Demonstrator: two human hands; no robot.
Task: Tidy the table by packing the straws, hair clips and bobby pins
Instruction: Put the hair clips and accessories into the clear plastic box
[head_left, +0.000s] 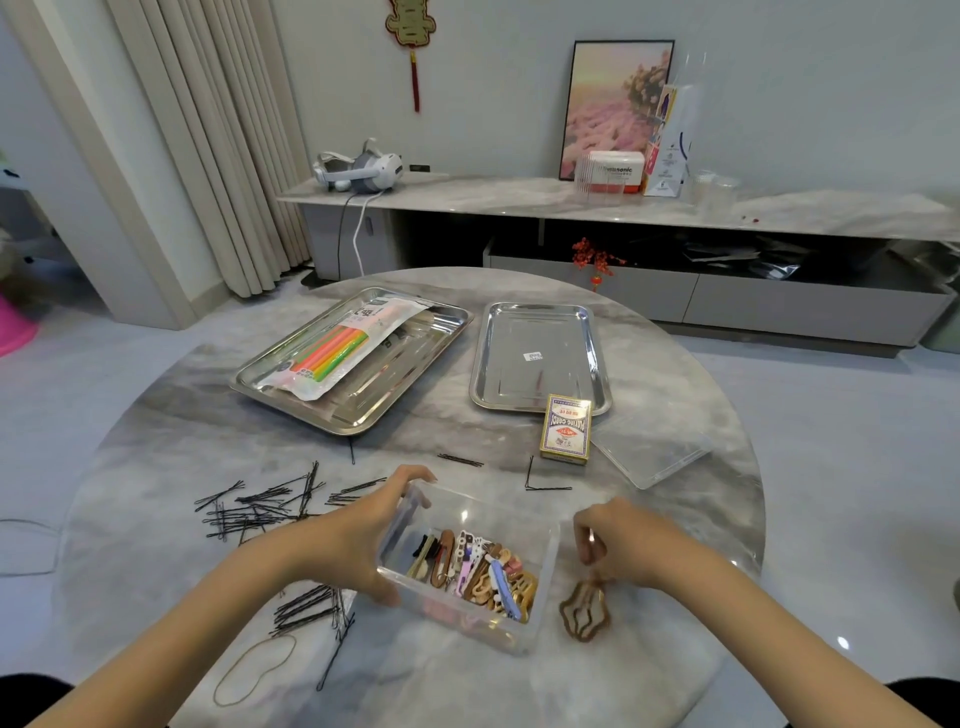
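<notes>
A clear plastic box (540, 566) holding several coloured hair clips (478, 569) sits near the table's front edge. My left hand (363, 530) grips the box's left wall, fingers over the far corner. My right hand (618, 540) is just right of the box, pinching the top of a brown wavy hair clip (584, 613) that rests on the table. Black bobby pins (260, 506) lie scattered to the left, with another bunch (311, 608) under my left wrist. A pack of coloured straws (337, 351) lies in the left steel tray (363, 410).
An empty steel tray (535, 358) stands at the back right, with a playing-card box (566, 428) and a clear lid (649, 449) in front of it. A few stray bobby pins (545, 480) lie mid-table. A brown rubber band (254, 670) lies front left.
</notes>
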